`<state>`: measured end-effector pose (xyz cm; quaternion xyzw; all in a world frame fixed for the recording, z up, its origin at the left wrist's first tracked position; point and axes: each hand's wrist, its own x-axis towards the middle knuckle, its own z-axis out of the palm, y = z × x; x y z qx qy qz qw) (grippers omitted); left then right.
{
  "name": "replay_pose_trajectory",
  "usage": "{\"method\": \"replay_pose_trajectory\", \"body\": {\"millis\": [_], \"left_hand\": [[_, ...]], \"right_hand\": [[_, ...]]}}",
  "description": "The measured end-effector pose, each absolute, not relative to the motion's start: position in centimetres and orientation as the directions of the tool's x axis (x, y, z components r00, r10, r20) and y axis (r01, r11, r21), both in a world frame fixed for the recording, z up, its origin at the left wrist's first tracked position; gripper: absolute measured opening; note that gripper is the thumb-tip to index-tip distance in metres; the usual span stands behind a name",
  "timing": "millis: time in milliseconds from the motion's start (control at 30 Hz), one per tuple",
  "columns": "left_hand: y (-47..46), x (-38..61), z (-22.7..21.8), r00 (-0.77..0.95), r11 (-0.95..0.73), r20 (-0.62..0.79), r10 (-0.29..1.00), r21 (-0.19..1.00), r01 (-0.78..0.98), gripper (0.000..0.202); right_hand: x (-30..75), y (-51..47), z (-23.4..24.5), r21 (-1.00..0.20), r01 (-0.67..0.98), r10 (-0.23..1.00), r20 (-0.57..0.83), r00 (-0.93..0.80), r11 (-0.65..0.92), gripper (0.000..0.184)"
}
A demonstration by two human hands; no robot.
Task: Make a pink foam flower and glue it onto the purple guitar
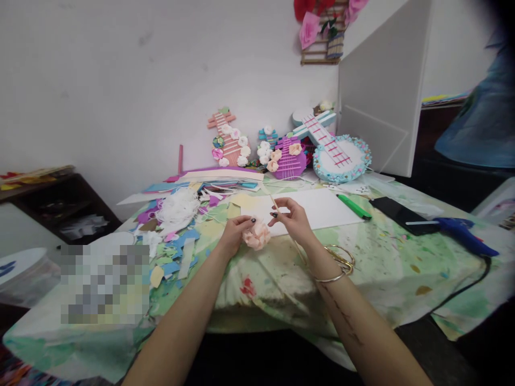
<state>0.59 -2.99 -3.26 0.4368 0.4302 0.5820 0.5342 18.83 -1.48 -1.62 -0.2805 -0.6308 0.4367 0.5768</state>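
My left hand [236, 231] is closed around a peach foam flower [258, 236] just above the table's front middle. My right hand [293, 217] pinches a thin wooden stick [277, 205] that slants up and away from the flower; a bangle sits on that wrist. Both hands are close together, almost touching at the flower. Under my right forearm lie gold-handled scissors [343, 258] on the cloth.
A paint-stained green cloth [386, 268] covers the table. Foam scraps [177, 241] and white string lie left, a white sheet [322, 206], green marker [354, 207], black phone [396, 213] and blue glue gun [462, 231] right. Foam guitars [289, 153] lean on the wall.
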Motion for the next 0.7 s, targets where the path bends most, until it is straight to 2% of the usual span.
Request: {"method": "replay_pose_trajectory", "body": {"millis": [100,167,333,500,700], "left_hand": [[-3.1,0.7,-3.2,-0.044,-0.089,0.081,0.996,0.972,-0.217,0.024],[-3.1,0.8,-3.2,-0.043,-0.107,0.1,0.994,0.974,-0.2,0.023],[-3.1,1.0,-3.0,-0.051,-0.134,0.127,0.991,0.975,-0.177,0.025],[-3.2,1.1,-2.7,-0.051,-0.137,0.13,0.99,0.976,-0.171,0.025],[-3.6,1.2,-2.3,-0.043,-0.142,0.136,0.99,0.975,-0.171,0.026]], "right_hand": [[18.8,-1.8,-0.8,-0.83,0.072,0.799,0.505,-0.328,0.554,0.019],[18.8,-1.7,0.1,-0.764,0.186,0.759,0.519,-0.394,0.618,0.02],[18.1,-0.6,1.2,-0.482,0.493,0.69,0.516,-0.508,0.724,0.024],[17.8,-0.5,-0.2,-0.412,0.601,0.721,0.5,-0.479,0.685,0.027],[18.2,-1.1,-0.7,-0.372,0.634,0.72,0.508,-0.472,0.678,0.031]]}}
